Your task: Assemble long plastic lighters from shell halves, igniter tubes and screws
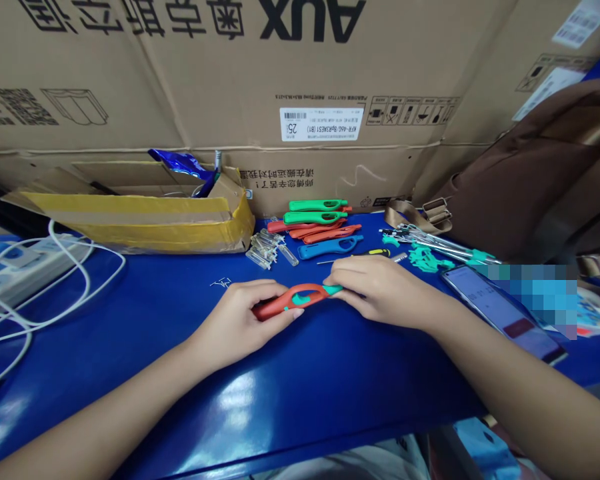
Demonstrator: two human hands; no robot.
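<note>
An orange-red lighter handle (273, 306) with a teal trigger is held above the blue table. My left hand (243, 320) wraps its wide end, the thumb along the lower edge. At its narrow end, my right hand (367, 287) pinches a teal collar piece (333, 291) with thumb and fingers. Beyond the hands lie green lighter handles (315, 217), more orange-red handles (333, 233) and a blue handle (330, 248). Clear fuel tanks (267, 248) are heaped left of them, with small screws (223, 283) nearer. A screwdriver (377, 253) lies partly behind my right hand.
Metal lighter tubes (435, 241) and teal plastic pieces (425, 259) lie at right, near a phone (503, 310). A brown bag (530, 173) stands behind. On the left are an open carton (145, 223), a power strip (30, 273) and white cables (85, 287). A large cardboard box (190, 87) backs the table.
</note>
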